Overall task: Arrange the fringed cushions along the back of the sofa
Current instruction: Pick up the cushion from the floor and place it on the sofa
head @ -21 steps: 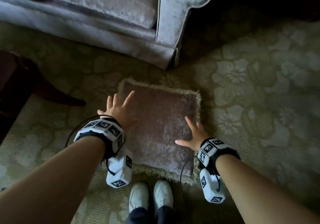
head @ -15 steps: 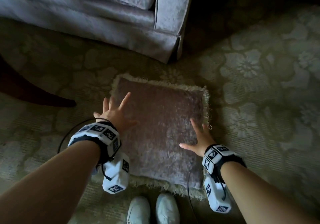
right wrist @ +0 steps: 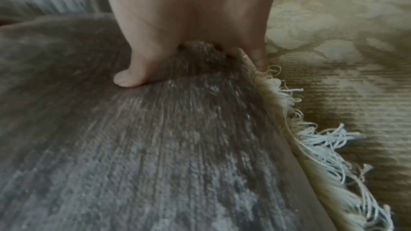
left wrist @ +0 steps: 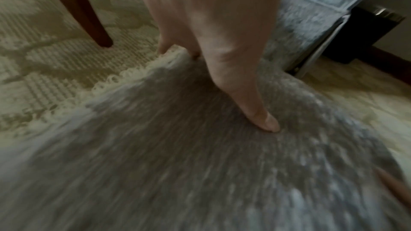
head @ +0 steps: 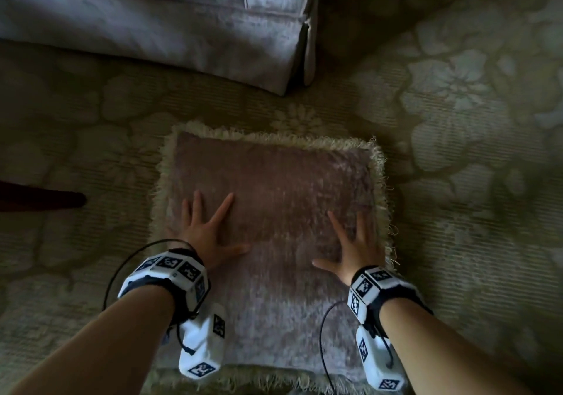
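Note:
A square mauve velvet cushion [head: 274,199] with a cream fringe lies flat on the carpet in front of the sofa's corner. My left hand [head: 210,230] lies spread on its left side, thumb pointing inward and outer fingers at the fringe [left wrist: 133,75]. My right hand [head: 350,242] lies spread on its right side, its outer fingers down at the fringed edge [right wrist: 289,104]. In the wrist views the left hand [left wrist: 213,41] and right hand [right wrist: 184,29] both touch the cushion [left wrist: 177,147] [right wrist: 155,138] with their thumbs and fingers. The fingertips are partly hidden by the cushion's edges.
The grey velvet sofa [head: 146,19] fills the top left, its front corner just beyond the cushion. A dark wooden furniture leg [head: 42,199] [left wrist: 77,6] stands on the floral carpet [head: 472,150] to the left. A dark object [left wrist: 367,31] sits beside the sofa's end.
Both hands have come down from hovering over the cushion's sides and now lie on it. The view has dropped closer to the cushion, and my shoes have left the frame.

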Available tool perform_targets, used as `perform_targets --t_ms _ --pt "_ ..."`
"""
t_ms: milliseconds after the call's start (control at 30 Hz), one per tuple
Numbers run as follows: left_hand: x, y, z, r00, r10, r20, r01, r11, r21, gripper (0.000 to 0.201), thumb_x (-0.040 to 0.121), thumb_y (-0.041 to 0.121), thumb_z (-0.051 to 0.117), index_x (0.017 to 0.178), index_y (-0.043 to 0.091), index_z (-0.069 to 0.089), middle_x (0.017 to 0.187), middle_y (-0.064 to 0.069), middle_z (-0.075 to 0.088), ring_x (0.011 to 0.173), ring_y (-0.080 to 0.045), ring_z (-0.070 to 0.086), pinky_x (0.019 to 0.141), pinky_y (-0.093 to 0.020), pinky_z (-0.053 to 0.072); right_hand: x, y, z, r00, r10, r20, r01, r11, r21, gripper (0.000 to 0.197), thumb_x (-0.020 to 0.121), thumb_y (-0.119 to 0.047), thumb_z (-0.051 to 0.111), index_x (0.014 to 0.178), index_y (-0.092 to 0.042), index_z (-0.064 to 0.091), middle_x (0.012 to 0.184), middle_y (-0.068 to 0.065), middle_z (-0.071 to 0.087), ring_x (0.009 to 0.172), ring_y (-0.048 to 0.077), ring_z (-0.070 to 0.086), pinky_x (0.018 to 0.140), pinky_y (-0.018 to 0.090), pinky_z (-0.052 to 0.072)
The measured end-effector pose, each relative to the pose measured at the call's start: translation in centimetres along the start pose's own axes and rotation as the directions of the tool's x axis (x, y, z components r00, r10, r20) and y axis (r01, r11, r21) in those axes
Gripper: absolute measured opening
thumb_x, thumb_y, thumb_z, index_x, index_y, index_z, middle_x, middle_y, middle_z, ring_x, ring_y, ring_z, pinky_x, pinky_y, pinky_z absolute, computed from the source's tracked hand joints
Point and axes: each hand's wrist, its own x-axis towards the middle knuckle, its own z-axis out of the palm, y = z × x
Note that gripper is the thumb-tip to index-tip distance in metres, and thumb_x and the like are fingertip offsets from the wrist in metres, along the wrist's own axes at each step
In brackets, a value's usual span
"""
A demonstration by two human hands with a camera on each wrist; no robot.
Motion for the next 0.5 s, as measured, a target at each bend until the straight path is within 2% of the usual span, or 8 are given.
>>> perform_targets --t_ms 67,200,300,400,500 --pt "0.2 -1.1 1.1 1.000 -0.028 -0.003 0.028 0.999 -0.038 0.104 0.064 0.071 0.059 0.137 0.056 -0.013 0.153 -0.004 -0.029 0.141 -0.033 -0.023 0.113 -0.056 0.009 0.3 0.6 0.2 1.000 0.010 -0.017 -0.009 0.999 0.048 0.109 0.060 -0.074 0.061 0.130 -0.060 -0.022 0.152 0.003 -0.032 0.144 0.034 -0.010 0.110 0.055 0.028" --pt "0.8 -2.7 1.8 0.995 -0.095 -0.033 0.092 0.992 -0.088 0.112 0.057 0.075 0.061 0.134 0.058 -0.018 0.153 -0.008 -0.029 0.141 -0.034 -0.021 0.115 -0.056 0.011 0.9 2.0 0.2 0.998 0.061 0.009 -0.061 0.973 0.224 0.116 0.053 -0.067 0.072 0.119 -0.065 -0.023 0.152 0.006 -0.031 0.142 0.038 -0.017 0.110 0.064 0.014" --pt "0.9 -3.7 2.1 0.975 -0.222 -0.017 0.215 0.960 -0.178 0.123 0.051 0.072 0.068 0.134 0.057 -0.021 0.154 -0.015 -0.021 0.142 -0.039 -0.012 0.114 -0.057 0.013 1.3 2.5 0.4 0.987 0.142 0.073 -0.154 0.963 0.219 0.126 0.048 -0.070 0.071 0.121 -0.062 -0.031 0.154 0.014 -0.023 0.143 0.041 -0.006 0.112 0.062 0.015" --pt "1.2 -4.3 2.7 0.955 -0.296 -0.012 0.284 0.926 -0.249 0.129 0.047 0.071 0.072 0.133 0.057 -0.022 0.154 -0.022 0.000 0.141 -0.042 0.010 0.112 -0.056 0.022 1.9 2.5 0.4 0.980 0.153 0.126 -0.182 0.948 0.262 0.134 0.051 -0.063 0.075 0.129 -0.051 -0.033 0.156 0.018 -0.010 0.143 0.040 0.009 0.112 0.052 0.022" --pt "1.5 -4.6 2.9 0.956 -0.294 -0.005 0.278 0.909 -0.312 0.130 0.049 0.065 0.075 0.138 0.050 -0.020 0.150 -0.022 0.024 0.132 -0.041 0.035 0.107 -0.047 0.035 2.3 2.5 0.4 0.983 0.121 0.134 -0.158 0.937 0.312 0.140 0.039 -0.068 0.073 0.123 -0.052 -0.037 0.157 0.015 0.006 0.137 0.038 0.027 0.110 0.044 0.031"
